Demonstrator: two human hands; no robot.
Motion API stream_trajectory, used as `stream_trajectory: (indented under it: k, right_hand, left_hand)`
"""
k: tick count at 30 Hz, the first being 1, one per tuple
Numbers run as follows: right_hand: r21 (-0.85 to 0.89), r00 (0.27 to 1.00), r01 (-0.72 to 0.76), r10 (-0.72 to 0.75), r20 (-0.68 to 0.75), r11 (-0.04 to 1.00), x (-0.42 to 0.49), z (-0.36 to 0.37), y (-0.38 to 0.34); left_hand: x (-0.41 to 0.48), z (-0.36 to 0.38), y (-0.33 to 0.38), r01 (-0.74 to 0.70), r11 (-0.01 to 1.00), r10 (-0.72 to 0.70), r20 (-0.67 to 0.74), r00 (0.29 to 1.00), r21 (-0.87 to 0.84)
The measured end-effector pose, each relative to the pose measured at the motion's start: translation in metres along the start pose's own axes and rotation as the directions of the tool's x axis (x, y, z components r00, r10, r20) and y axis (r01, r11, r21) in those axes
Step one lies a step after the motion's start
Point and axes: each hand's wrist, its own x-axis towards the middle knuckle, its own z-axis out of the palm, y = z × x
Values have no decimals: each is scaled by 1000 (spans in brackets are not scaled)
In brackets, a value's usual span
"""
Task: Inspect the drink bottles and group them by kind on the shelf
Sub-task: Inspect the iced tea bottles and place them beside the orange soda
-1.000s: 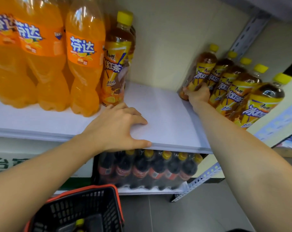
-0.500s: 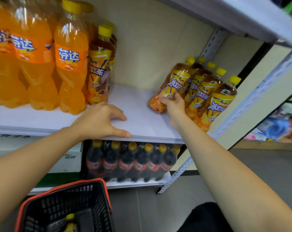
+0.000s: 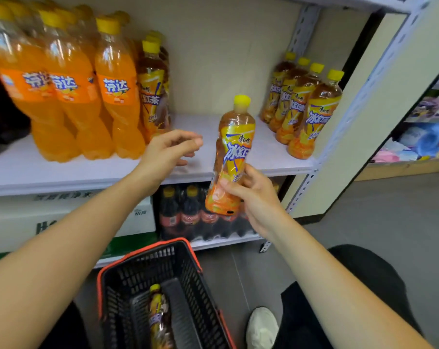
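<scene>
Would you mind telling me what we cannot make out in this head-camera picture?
Head view:
- Cola bottles on the lower shelf: the held tea bottle and right hand cover some, so no count.
- Bottle in the basket: label blurred, base cut by the bottom edge.
- Dark bottles far left: cut by the frame edge.

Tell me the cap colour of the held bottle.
Yellow cap on the amber plastic tea bottle, head view.

Right hand gripping iced tea bottle (nearly upright), left hand beside, shelf behind
</scene>
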Motion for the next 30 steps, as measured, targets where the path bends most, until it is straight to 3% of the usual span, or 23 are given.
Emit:
stream_trajectory:
  k: [5, 12, 15, 17, 20, 25, 30]
  right_hand:
    - [-59, 995, 89, -86, 52, 994, -17, 14, 25]
    - [-68, 991, 106, -100, 87, 992, -16, 20, 41]
    - [131, 972, -143, 114, 207, 981, -13, 15, 41]
    - [181, 895, -381, 312, 317, 907, -11, 13, 45]
    - [295, 841, -497, 368, 398, 816, -10, 15, 51]
    - [424, 942, -303, 201, 269, 853, -10, 16, 46]
    - [200, 986, -131, 107, 129, 971, -16, 22, 43]
  left_hand:
    - [-21, 19, -2, 83, 987, -65, 134, 989, -140]
    - [-23, 11, -13, 58, 989, -46, 87, 995, -136]
    - [-22, 5, -14, 70, 973, -50, 96, 994, -219]
    - [-22, 0, -15, 82, 956, -54, 106, 993, -280]
    - [-23, -3, -16, 103, 925, -66, 113, 991, -365]
    - [-21, -4, -14, 70, 946, -39, 104, 994, -317]
    - [-25, -2, -16, 34, 967, -8, 102, 995, -253]
